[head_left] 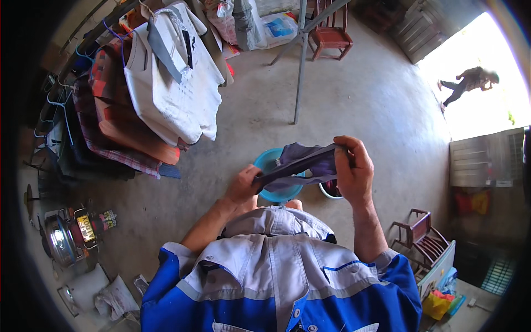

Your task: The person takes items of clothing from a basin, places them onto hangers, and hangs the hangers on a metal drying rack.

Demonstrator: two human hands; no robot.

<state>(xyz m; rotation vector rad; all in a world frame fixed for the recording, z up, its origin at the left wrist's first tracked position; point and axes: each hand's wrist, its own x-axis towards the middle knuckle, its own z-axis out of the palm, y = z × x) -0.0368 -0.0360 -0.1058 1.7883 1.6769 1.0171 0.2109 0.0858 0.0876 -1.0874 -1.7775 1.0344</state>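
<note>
A purple-grey garment with a darker band along its edge, perhaps underpants [310, 163], is stretched between my two hands in front of my body. My left hand [243, 185] is closed on one end of the band. Higher up, my right hand [354, 169] pinches the other end, thumb below and fingers over it. Beneath the cloth stands a light blue basin [268, 160], partly covered by it. Beside that, a smaller vessel with a pale rim [330, 191] holds something dark, half hidden behind the garment and my right hand.
Clothes, including a white shirt [171, 83], hang from a rack at the left. A grey metal pole stand [298, 83] rises ahead, near a red-brown chair [332, 39]. Another wooden chair [423, 235] is at right. A motorcycle [66, 238] stands left. Someone [470, 83] is outside the doorway.
</note>
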